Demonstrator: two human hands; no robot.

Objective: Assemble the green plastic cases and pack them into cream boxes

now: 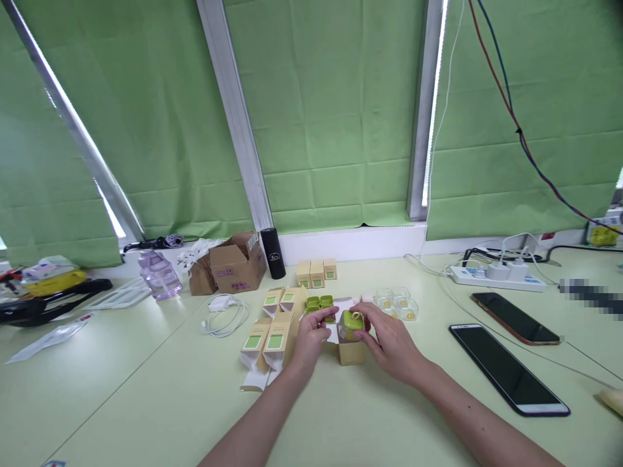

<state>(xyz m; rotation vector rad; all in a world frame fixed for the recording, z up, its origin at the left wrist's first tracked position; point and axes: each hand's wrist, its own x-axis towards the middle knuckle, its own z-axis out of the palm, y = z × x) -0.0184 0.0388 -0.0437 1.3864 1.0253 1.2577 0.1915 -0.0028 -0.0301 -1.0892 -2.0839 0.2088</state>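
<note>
My left hand (pixel 309 338) and my right hand (pixel 389 344) meet over a small tan carton (pixel 351 353) standing on the table. Between the fingers of both hands sits a clear case with a green item inside (pixel 351 322), at the carton's open top. Both hands pinch this case from its two sides. Just behind lie more green items (pixel 320 302) and several clear cases with yellow inside (pixel 399 302). Flat tan cartons with green windows (pixel 270 337) lie to the left of my left hand.
Three closed tan boxes (pixel 317 272) stand at the back, beside a black cylinder (pixel 273 253) and an open cardboard box (pixel 237 263). Two phones (pixel 506 368) lie on the right, near a power strip (pixel 496 276). A white cable (pixel 224 314) and a purple bottle (pixel 158 275) sit on the left.
</note>
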